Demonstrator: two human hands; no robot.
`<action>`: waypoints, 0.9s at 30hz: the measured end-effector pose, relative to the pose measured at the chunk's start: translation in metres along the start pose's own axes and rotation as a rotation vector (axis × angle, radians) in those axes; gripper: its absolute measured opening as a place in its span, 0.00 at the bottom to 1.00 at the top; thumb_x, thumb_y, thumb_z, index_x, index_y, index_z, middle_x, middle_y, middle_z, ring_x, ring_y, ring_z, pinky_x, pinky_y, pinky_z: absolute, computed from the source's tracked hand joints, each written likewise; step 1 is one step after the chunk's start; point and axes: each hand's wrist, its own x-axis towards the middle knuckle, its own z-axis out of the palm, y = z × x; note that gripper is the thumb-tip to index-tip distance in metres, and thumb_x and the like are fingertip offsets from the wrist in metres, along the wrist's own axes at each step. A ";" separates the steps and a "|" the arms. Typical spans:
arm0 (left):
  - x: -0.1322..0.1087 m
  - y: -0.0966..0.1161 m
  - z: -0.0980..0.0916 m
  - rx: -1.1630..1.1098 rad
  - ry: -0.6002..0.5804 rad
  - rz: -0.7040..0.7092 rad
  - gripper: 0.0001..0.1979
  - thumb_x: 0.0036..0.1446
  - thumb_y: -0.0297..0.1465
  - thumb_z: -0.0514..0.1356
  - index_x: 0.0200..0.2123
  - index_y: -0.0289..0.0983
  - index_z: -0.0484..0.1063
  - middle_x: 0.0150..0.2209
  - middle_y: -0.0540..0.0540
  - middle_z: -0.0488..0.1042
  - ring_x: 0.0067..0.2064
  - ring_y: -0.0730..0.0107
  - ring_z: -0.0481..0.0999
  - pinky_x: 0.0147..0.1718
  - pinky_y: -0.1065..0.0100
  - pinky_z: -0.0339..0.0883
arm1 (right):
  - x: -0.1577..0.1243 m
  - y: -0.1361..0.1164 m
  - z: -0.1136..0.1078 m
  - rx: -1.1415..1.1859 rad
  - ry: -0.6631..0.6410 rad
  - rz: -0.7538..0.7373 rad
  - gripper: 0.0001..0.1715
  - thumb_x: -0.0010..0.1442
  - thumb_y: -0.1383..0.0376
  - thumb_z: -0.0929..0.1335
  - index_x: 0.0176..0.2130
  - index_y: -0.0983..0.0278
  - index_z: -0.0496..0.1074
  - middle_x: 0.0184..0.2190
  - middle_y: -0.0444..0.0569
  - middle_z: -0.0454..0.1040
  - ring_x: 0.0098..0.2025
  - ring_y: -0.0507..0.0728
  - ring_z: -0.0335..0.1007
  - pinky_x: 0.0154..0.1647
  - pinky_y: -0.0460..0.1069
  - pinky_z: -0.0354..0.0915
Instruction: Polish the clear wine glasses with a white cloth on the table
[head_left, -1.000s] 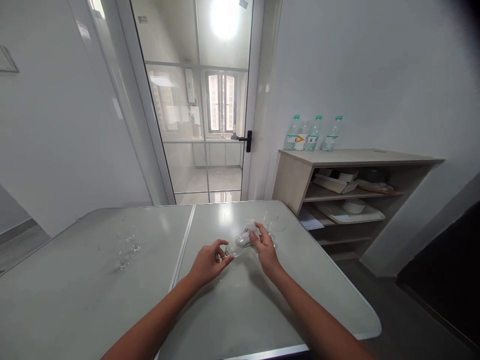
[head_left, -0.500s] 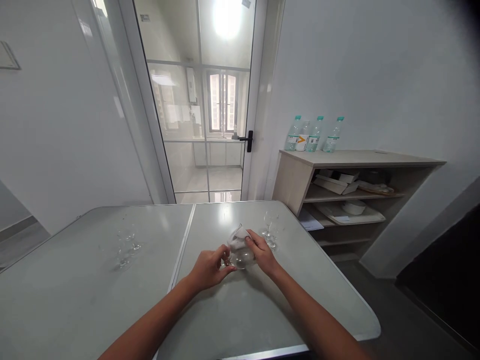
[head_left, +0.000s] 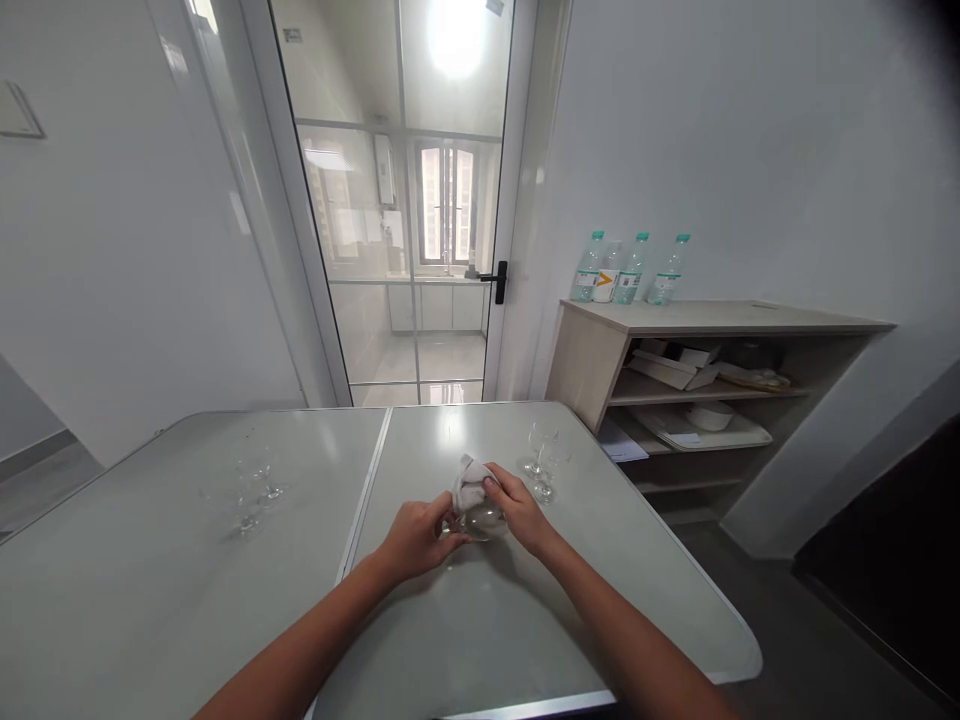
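Head view: right of the table seam [head_left: 369, 480], the left hand [head_left: 418, 537] grips a clear glass [head_left: 487, 522] between its fingers; the right hand [head_left: 521, 512] pinches a white cloth [head_left: 471, 487] against the glass.

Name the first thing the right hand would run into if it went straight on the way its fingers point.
The right hand would first push into the white cloth at its fingertips, then probably the clear glass beside it; depth is hard to judge.
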 end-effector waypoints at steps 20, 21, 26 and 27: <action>0.018 0.007 -0.002 -1.013 0.101 -0.422 0.25 0.61 0.49 0.61 0.50 0.35 0.69 0.26 0.52 0.73 0.17 0.79 0.66 0.19 0.75 0.55 | -0.013 0.011 0.019 -0.163 0.216 -0.013 0.27 0.72 0.56 0.60 0.66 0.59 0.60 0.42 0.48 0.76 0.42 0.59 0.72 0.48 0.54 0.68; 0.018 0.007 -0.002 -1.032 0.106 -0.444 0.26 0.61 0.50 0.61 0.50 0.35 0.70 0.26 0.52 0.72 0.17 0.79 0.65 0.18 0.75 0.55 | -0.014 0.008 0.020 -0.226 0.172 -0.040 0.27 0.73 0.58 0.59 0.68 0.58 0.57 0.41 0.49 0.76 0.43 0.60 0.73 0.49 0.55 0.69; 0.018 0.007 -0.003 -1.051 0.119 -0.511 0.29 0.59 0.52 0.62 0.49 0.32 0.73 0.24 0.53 0.69 0.16 0.80 0.63 0.16 0.75 0.51 | -0.013 0.003 0.013 -0.567 0.022 -0.291 0.28 0.72 0.67 0.58 0.68 0.58 0.59 0.65 0.56 0.64 0.67 0.64 0.59 0.67 0.62 0.60; 0.019 0.008 -0.003 -1.046 0.117 -0.517 0.28 0.59 0.52 0.62 0.47 0.32 0.73 0.24 0.53 0.69 0.16 0.80 0.63 0.16 0.75 0.51 | -0.011 0.003 0.009 -0.639 -0.020 -0.343 0.29 0.71 0.69 0.58 0.68 0.58 0.59 0.67 0.56 0.62 0.70 0.64 0.55 0.69 0.64 0.56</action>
